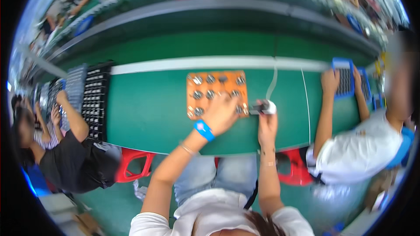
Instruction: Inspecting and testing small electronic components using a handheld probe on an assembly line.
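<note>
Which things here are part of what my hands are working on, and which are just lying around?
In use:
orange tray of round metal parts, under the left hand
small tool with white cord, in the right hand

Lying about:
black trays
blue trays
red stools

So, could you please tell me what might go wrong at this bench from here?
The left hand rests on the orange tray beside its loose round metal parts; a nudge might unseat some. The right hand holds a small tool whose white cord could perhaps drag across the tray's corner.
</note>
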A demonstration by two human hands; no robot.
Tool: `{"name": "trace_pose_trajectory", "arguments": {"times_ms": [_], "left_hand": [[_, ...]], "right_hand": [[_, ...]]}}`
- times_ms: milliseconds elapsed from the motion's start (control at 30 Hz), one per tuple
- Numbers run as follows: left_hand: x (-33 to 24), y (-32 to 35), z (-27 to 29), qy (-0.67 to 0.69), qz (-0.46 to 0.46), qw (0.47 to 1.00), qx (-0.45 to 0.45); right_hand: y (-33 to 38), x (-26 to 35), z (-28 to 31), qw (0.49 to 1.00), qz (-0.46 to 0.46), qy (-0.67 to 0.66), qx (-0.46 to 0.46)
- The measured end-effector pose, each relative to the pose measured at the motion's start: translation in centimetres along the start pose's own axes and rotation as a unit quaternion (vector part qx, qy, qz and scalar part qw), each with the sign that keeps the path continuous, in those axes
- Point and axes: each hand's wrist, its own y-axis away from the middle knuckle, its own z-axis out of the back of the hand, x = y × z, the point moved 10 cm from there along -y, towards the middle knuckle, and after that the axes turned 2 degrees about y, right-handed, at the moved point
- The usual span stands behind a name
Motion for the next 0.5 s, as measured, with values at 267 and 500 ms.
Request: {"name": "trace_pose_trajectory", "arguments": {"times_ms": [267, 500], "left_hand": [[-0.7, 4.0, 2.0, -0.047, -0.055, 0.991, -0.11], [5.9, 7.5, 3.5, -0.057, 0.175, 0.963, -0.196]], "right_hand": [[3.5, 0.8, 1.4, 0.995, -0.021, 0.057, -0.075], [7.2, -0.3, 2.2, 0.962, 0.051, 0.264, -0.054]]}}
